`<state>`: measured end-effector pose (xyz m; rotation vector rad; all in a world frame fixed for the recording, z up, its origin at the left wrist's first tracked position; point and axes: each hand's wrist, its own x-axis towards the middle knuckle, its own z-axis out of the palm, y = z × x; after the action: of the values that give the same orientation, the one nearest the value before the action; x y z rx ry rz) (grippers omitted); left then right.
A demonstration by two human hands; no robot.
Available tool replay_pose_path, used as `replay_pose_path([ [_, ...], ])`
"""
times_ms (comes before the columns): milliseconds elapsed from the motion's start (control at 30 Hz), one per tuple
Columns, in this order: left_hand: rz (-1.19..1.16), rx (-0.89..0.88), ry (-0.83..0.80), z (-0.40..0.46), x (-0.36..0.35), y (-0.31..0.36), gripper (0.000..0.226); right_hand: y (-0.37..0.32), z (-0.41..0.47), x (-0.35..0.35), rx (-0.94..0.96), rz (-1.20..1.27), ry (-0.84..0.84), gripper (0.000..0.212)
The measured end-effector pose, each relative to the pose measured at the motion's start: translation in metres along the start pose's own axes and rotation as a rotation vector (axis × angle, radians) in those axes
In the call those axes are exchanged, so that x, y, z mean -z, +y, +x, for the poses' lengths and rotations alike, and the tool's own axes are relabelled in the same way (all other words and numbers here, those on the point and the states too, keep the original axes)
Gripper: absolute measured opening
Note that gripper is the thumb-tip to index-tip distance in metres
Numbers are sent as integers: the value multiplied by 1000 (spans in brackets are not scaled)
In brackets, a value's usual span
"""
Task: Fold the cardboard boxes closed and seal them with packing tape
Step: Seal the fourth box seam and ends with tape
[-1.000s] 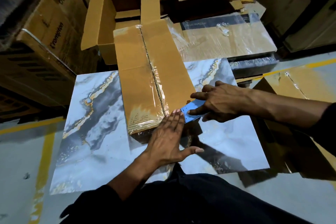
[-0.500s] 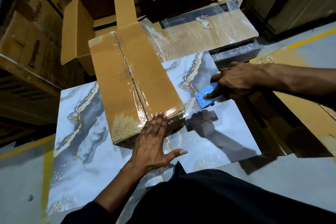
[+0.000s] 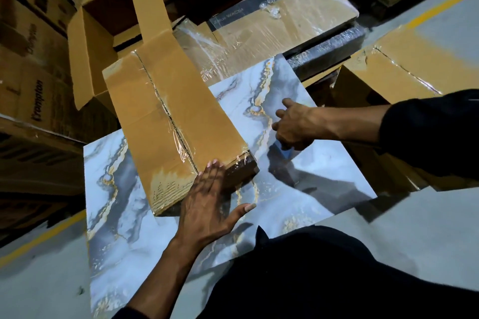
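Taped box (image 3: 166,122) at centre, on marble slab (image 3: 298,189). My left hand (image 3: 207,204), fingers straight, flat against box's 6 o'clock end, I judge to bed tape. Right hand (image 3: 293,127) at 3 o'clock, fingers curled; whether gripping anything, cannot tell. Open box (image 3: 93,59) at 11 o'clock awaits.

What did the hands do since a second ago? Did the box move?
The right hand pulled away from the near corner of the taped box, off to the right over the marble sheet. It held a small blue tool; now only a bluish bit shows under its curled fingers, so I cannot tell whether it still grips it. The left hand stayed flat against the box's near end. The box stayed on the sheet.
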<state>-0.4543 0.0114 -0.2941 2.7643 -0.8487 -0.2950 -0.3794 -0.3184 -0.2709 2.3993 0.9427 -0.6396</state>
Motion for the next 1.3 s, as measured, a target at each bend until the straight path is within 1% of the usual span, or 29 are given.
replay_pose_path([
  [33, 0, 3, 17, 1, 2, 0, 109, 0, -2, -17, -10, 27, 80, 25],
  [67, 12, 3, 39, 4, 7, 0, 105, 0, -3, -34, -52, 109, 135, 22],
  [100, 33, 2, 60, 9, 12, 0, 101, -1, 2, -47, -95, 190, 91, 22],
  [167, 85, -30, 75, 23, 21, 3, 94, 4, 11, -61, -104, 347, -144, 32],
  [200, 101, -60, 59, 31, 25, 5, 92, 6, 10, -65, -97, 504, -211, 36],
  [233, 117, -97, 28, 42, 30, 7, 92, 11, 4, -65, -40, 747, -188, 36],
  [267, 138, -129, -9, 54, 34, 9, 94, 12, -5, -75, -19, 1074, -83, 34],
  [300, 171, -162, -45, 67, 38, 12, 95, 14, -5, -85, -22, 1331, -79, 35],
  [333, 208, -191, -82, 81, 41, 15, 96, 16, -4, -88, -11, 1489, -82, 39],
  [367, 243, -215, -118, 93, 43, 18, 96, 22, -1, -87, -24, 1371, -28, 42],
  [400, 280, -240, -154, 105, 45, 21, 96, 20, 3, -81, -39, 1220, -83, 39],
  [433, 316, -261, -187, 115, 46, 23, 94, 17, 20, -72, 5, 1087, -244, 32],
  [467, 355, -286, -218, 125, 47, 26, 94, 15, 38, -68, 23, 1056, -325, 35],
  [500, 400, -312, -250, 133, 47, 28, 94, 14, 49, -64, 5, 1046, -350, 40],
  [600, 506, -376, -359, 149, 47, 37, 95, 19, 45, -55, -26, 1078, -316, 43],
  [700, 516, -400, -456, 162, 43, 45, 91, 19, 60, -62, -68, 1115, -291, 45],
  [733, 486, -398, -468, 166, 43, 45, 92, 18, 66, -66, -69, 1146, -263, 45],
  [800, 333, -367, -432, 168, 43, 41, 97, 17, 71, -71, -90, 1204, -199, 41],
  [867, 118, -315, -318, 165, 45, 31, 91, 15, 74, -79, -119, 1228, -147, 34],
  [933, -43, -255, -206, 157, 49, 21, 81, 9, 75, -82, -175, 1122, -44, 30],
  [967, -98, -230, -176, 153, 51, 15, 78, 3, 76, -84, -206, 1048, 55, 36],
  [1000, -137, -219, -162, 147, 53, 10, 76, -4, 76, -83, -205, 1017, 190, 45],
  [1033, -159, -222, -158, 143, 54, 5, 74, -15, 77, -81, -169, 1063, 342, 52],
  [1067, -172, -239, -170, 139, 54, -1, 70, -28, 75, -74, -114, 1179, 476, 58],
  [1100, -177, -262, -197, 136, 54, -5, 64, -44, 73, -66, -75, 1285, 563, 65],
  [1133, -169, -292, -235, 134, 52, -11, 58, -64, 72, -59, -75, 1340, 603, 72],
  [1200, -143, -337, -287, 134, 47, -20, 51, -107, 76, -54, -147, 1332, 632, 83],
  [1300, -148, -374, -297, 134, 44, -30, 51, -175, 83, -59, -396, 1391, 662, 107],
])
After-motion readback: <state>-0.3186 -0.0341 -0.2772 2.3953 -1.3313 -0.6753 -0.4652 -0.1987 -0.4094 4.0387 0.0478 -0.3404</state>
